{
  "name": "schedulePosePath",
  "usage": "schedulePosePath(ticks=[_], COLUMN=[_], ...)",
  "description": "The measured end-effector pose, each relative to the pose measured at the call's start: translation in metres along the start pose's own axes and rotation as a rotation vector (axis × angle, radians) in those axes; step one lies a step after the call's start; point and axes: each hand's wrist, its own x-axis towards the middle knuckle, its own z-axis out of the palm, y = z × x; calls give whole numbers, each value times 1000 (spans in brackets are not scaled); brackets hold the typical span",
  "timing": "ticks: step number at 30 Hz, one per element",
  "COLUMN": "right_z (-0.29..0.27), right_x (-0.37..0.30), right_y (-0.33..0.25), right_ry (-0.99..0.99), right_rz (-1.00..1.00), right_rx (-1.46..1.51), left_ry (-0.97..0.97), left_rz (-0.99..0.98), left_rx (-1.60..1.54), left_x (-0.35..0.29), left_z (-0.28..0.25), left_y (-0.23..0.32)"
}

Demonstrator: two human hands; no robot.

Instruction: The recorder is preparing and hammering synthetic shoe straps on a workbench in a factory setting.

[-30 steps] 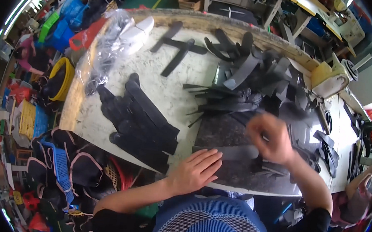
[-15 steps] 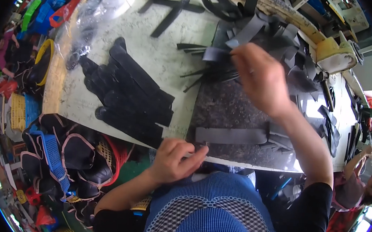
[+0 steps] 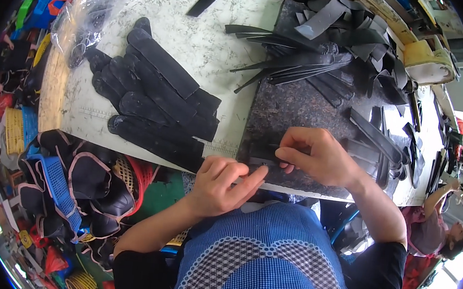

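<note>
My right hand (image 3: 321, 157) is closed over the dark board (image 3: 295, 109) near its front edge, thumb and index pinched together. A short dark strip (image 3: 263, 151) lies at those fingertips, apparently gripped by its right end. My left hand (image 3: 222, 185) is by the table's front edge, with most fingers curled and the index reaching toward the strip. Whatever its fingertips hold is too small to make out. Beyond it, overlapping black strips with rounded ends (image 3: 153, 93) are spread on the white tabletop.
A bundle of thin black strips (image 3: 299, 62) lies across the board's far part. Grey strips (image 3: 364, 38) are heaped behind it, and more (image 3: 378, 138) lie right. Clear plastic film (image 3: 85, 21) covers the far left edge. Baskets with black pieces (image 3: 93, 179) stand below left. Another person (image 3: 433, 233) is at right.
My right hand has come down toward me from the far strips to beside my left hand. The grey strip near the front edge no longer shows as before. My left hand has barely moved.
</note>
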Motion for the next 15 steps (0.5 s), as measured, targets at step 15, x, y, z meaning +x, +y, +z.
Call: schedulePosePath(ticks=[15], right_z=[8], right_x=[-1], right_y=[-2], right_ry=[72], right_rz=[-26], right_rx=[-226], left_ry=[21], left_rz=[88], left_rx=[-116], left_x=[-3], left_z=[-4], left_y=[-4])
